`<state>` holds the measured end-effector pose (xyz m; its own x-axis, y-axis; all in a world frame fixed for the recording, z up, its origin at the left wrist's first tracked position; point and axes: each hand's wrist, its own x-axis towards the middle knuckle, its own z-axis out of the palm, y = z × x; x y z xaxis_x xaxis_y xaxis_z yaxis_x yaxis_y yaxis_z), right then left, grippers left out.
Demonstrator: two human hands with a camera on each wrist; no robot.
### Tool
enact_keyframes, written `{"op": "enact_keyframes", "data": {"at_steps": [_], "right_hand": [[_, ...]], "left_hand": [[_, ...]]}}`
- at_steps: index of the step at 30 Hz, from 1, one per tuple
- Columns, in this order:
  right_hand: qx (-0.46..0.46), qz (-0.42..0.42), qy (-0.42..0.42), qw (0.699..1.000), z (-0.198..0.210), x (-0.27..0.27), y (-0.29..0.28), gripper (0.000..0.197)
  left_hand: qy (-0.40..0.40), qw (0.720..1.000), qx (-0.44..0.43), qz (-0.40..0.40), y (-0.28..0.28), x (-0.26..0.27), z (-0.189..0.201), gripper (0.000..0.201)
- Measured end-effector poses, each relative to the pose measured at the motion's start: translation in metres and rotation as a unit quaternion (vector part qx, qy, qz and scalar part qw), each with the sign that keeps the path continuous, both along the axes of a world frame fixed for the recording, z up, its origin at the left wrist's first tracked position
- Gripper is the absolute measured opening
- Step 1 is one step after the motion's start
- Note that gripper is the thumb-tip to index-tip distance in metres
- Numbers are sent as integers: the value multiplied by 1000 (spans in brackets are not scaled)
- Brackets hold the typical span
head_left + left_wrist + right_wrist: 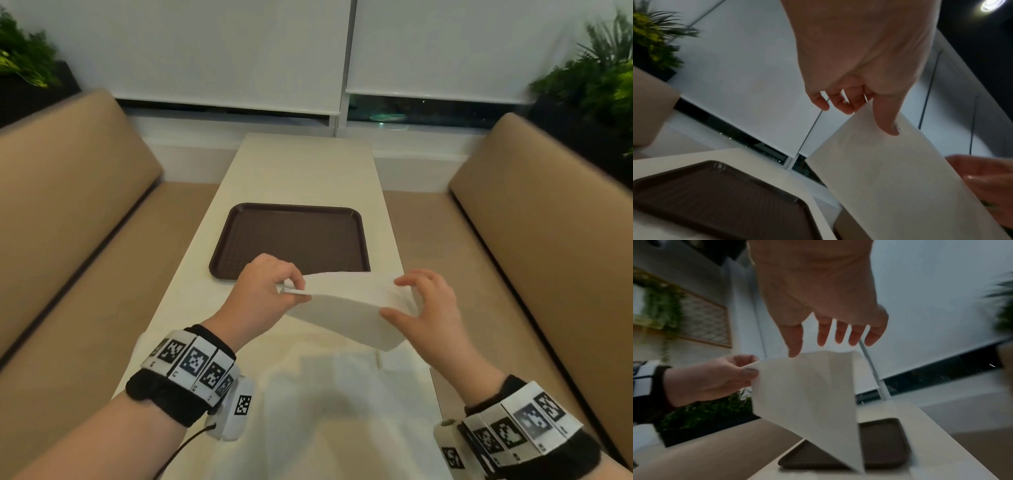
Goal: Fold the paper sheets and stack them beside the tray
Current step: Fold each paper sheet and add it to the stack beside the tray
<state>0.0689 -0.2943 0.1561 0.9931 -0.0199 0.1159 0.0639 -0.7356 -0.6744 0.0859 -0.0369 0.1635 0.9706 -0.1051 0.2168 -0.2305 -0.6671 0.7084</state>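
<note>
The left hand [863,56] pinches a white, textured paper sheet [890,175] by its top edge; below it lies a dark-brown plastic tray [715,199].

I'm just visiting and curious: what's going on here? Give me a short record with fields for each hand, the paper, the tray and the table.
left hand: pinches one end of the sheet between thumb and fingers
right hand: open, fingers spread at the sheet's other end, not gripping it
sheet: white, held up in the air, partly folded over
tray: dark brown, nothing in it, just beyond the hands
table: pale, narrow, between two tan benches
other paper: white sheets lying near the person
</note>
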Motion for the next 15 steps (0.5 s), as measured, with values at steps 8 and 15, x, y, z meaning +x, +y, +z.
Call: {"op": "enact_keyframes", "data": {"at_steps": [8,15], "right_hand": [[-148,232,1,961,8,8,69,17],[-92,249,186,946,-17,-3,37,39]], "left_hand": [[-33,984,86,-152,-15,2,18,8],[62,995,12,-73,13,2,17,12]]}}
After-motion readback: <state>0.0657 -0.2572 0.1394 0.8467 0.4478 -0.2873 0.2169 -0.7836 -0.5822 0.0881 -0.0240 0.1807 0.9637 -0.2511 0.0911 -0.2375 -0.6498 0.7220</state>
